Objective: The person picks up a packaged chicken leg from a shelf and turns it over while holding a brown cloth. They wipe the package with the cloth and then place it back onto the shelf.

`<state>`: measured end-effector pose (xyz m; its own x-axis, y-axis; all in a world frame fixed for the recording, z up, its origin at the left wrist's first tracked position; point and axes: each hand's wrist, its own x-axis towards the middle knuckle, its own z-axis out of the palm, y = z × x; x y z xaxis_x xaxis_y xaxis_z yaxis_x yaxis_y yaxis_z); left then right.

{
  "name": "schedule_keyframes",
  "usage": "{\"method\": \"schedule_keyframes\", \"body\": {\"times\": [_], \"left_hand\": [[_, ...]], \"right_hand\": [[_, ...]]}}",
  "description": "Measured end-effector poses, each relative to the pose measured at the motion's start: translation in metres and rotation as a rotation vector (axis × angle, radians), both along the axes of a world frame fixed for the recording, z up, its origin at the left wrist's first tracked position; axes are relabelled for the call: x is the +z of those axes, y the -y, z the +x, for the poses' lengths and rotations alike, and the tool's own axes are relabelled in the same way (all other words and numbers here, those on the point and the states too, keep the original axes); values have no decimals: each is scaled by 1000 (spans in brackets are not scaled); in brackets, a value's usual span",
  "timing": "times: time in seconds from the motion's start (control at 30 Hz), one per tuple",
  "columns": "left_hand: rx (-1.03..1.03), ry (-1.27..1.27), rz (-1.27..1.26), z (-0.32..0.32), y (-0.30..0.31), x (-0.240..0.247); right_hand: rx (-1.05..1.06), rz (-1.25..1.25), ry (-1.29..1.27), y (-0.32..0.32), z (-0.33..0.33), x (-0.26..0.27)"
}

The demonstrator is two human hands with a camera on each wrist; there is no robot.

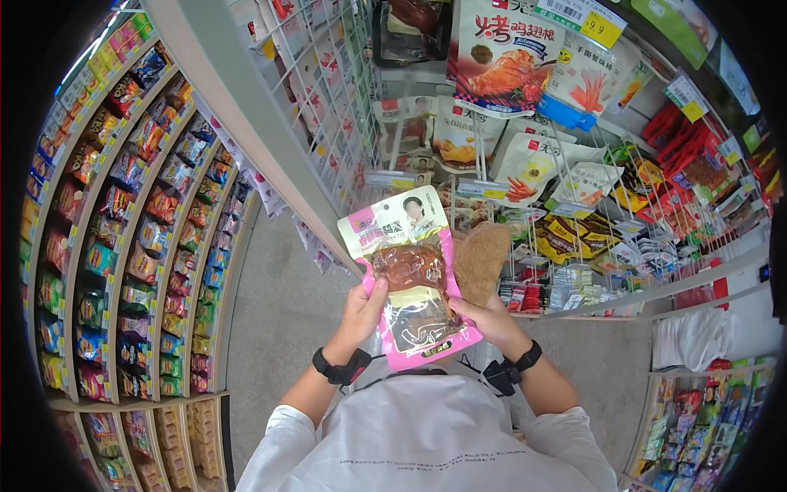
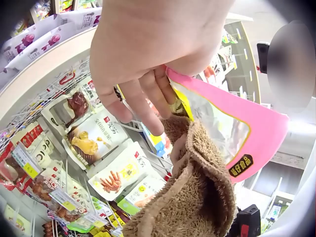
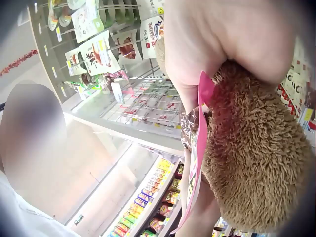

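Both hands hold up a pink and cream packet of vacuum-packed meat [image 1: 410, 328] in front of the chest, its printed top tilted away. My left hand [image 1: 361, 316] grips the packet's left edge, thumb on the front and fingers behind it. At the right edge, my right hand [image 1: 494, 322] pinches the packet with its thumb on the front. The same right hand also holds a fuzzy brown cloth [image 1: 482, 261], which sticks out behind the packet. In the right wrist view the cloth [image 3: 261, 163] lies against the packet's back and hides most of the right fingers.
Ahead, a rack of hanging snack packets [image 1: 500, 70] carries price tags on its hooks. A wire grid panel [image 1: 324, 98] with a pale post stands left of it. Curved shelves of bagged snacks [image 1: 135, 238] line the left side, with grey floor [image 1: 275, 320] between.
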<state>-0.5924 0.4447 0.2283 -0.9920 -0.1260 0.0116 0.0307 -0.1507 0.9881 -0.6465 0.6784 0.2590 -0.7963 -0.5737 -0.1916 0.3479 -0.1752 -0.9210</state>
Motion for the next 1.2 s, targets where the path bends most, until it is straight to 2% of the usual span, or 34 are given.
{"method": "schedule_keyframes", "body": {"times": [0.07, 0.2, 0.27, 0.4, 0.5, 0.57, 0.67, 0.83, 0.93, 1.03, 1.1, 1.13, 1.2], "left_hand": [[51, -60, -39, -2, -7, 13], [29, -36, -94, -1, -4, 19], [-73, 90, -132, 3, 3, 7], [-192, 105, -123, 6, 10, 5], [-253, 72, -16, 11, 7, 16], [-340, 158, 78, 14, 8, 25], [-455, 146, -8, 15, 12, 24], [-465, 192, 58, 20, 1, 27], [-420, 190, 57, 18, -5, 30], [-387, 213, 70, 17, 0, 24], [-387, 212, 77, 16, 1, 27], [-364, 229, 95, 16, 1, 30], [-342, 242, 115, 15, 1, 34]], "right_hand": [[-38, 11, -36, 1, 2, 0], [-105, 26, -144, 1, 2, -3], [-111, 28, -125, 0, 1, -4], [-162, 37, -109, 1, 3, -6], [-183, -25, -79, 2, 4, -14], [-227, -62, -13, 4, 6, -16], [-299, -101, 54, 9, 6, -15], [-314, -127, 51, 11, 5, -22], [-300, -59, -28, 12, 6, -22], [-317, 57, 68, 12, 7, -15], [-361, 84, -187, 11, 5, -19], [-362, 84, -189, 8, 5, -21], [-283, 236, -390, 5, 5, -19]]}}
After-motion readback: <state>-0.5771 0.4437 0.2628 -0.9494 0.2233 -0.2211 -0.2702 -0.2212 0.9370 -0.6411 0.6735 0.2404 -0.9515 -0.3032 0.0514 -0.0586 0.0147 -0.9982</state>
